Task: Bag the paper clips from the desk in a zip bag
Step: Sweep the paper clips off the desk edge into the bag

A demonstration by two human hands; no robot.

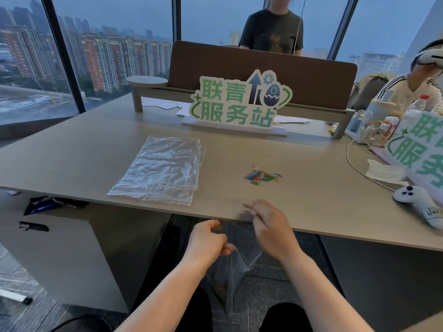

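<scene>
Clear crinkled zip bag (pixel 233 271) hangs below desk (pixel 311 207) edge, dark contents blurred | left hand (pixel 207 243) pinches its mouth, right hand (pixel 269 226) pinches the other side, hands slightly apart | coloured paper clips (pixel 262 176) heaped on desk | spare zip bags (pixel 159 168) flat, red-lined | green sign (pixel 239 101) "联青服务站"

Just one wide-angle head cam here, looking forward and down over the bench (pixel 84 149) near edge, hands close below, windows (pixel 115 44) far behind.
</scene>
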